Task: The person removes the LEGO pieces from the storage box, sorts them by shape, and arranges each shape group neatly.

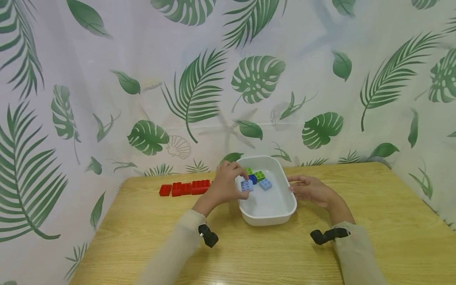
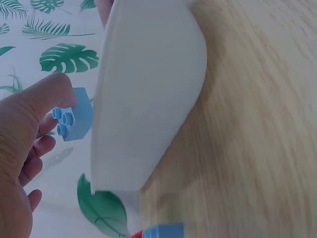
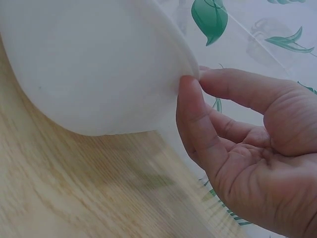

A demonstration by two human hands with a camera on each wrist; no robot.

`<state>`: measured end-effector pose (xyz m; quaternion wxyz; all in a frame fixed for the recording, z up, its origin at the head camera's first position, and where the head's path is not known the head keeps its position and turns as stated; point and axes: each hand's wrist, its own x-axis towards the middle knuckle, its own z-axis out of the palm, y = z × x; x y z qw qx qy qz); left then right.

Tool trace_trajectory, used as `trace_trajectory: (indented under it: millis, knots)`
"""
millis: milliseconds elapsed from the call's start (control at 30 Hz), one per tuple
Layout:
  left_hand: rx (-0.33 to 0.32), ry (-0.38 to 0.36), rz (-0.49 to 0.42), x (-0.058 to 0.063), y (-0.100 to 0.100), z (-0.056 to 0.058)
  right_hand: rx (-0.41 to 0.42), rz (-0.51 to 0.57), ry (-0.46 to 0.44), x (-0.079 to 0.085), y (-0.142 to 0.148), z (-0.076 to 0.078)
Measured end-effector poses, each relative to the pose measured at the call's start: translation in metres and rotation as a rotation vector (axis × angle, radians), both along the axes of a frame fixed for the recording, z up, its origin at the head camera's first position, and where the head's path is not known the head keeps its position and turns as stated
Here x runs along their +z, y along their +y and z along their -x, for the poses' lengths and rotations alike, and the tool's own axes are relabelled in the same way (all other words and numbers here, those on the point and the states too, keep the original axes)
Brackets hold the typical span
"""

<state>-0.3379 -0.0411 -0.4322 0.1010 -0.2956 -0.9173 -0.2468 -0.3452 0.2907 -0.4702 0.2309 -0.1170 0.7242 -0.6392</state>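
Note:
My left hand [image 1: 228, 183] pinches a light blue building brick [image 1: 246, 185] between thumb and fingers, over the left side of a white plastic tub [image 1: 268, 217]. In the left wrist view the brick [image 2: 79, 116] shows its round studs, held just above the tub's rim. On the tub's other side, my right hand [image 1: 311, 191] grips the right rim between thumb and fingertips, as the right wrist view shows at the rim [image 3: 190, 62]. Inside the tub lie another light blue brick [image 1: 265, 184], a dark blue brick [image 1: 252, 179] and green bricks [image 1: 259, 175].
A row of red bricks [image 1: 201, 187] runs along the back left of the wooden table [image 1: 256, 253]. Beside its right end, a blue brick [image 2: 166, 230] shows in the left wrist view. A leaf-patterned curtain [image 1: 213, 79] hangs behind the table.

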Motion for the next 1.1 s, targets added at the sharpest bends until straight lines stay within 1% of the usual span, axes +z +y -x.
trace_trajectory:
  millis: [133, 267, 400, 533, 700, 833, 933, 1100]
  knots:
    - [0.012, 0.025, -0.007, 0.007, -0.019, 0.001, 0.000, 0.000, 0.004, -0.002, 0.000, 0.000]
    - [0.045, 0.029, -0.013, 0.012, -0.038, 0.001, -0.008, 0.008, -0.003, -0.005, -0.001, 0.000]
    - [0.071, 0.020, 0.000, 0.013, -0.056, 0.000, -0.005, 0.017, -0.010, -0.005, -0.001, -0.001]
    - [0.086, 0.010, 0.036, 0.013, -0.072, -0.001, 0.004, 0.016, -0.002, -0.005, 0.000, 0.001]
    - [0.126, -0.008, 0.084, 0.009, -0.092, -0.002, -0.001, 0.003, -0.003, -0.006, 0.001, 0.003]
    - [0.149, -0.011, 0.130, 0.004, -0.104, -0.002, -0.013, -0.007, -0.014, -0.007, 0.002, 0.003]
    - [0.156, -0.021, 0.172, 0.000, -0.109, -0.002, -0.014, -0.005, -0.016, -0.006, 0.002, 0.002]
    - [0.148, -0.042, 0.203, -0.006, -0.114, -0.003, -0.006, -0.003, -0.008, -0.003, 0.001, 0.001]
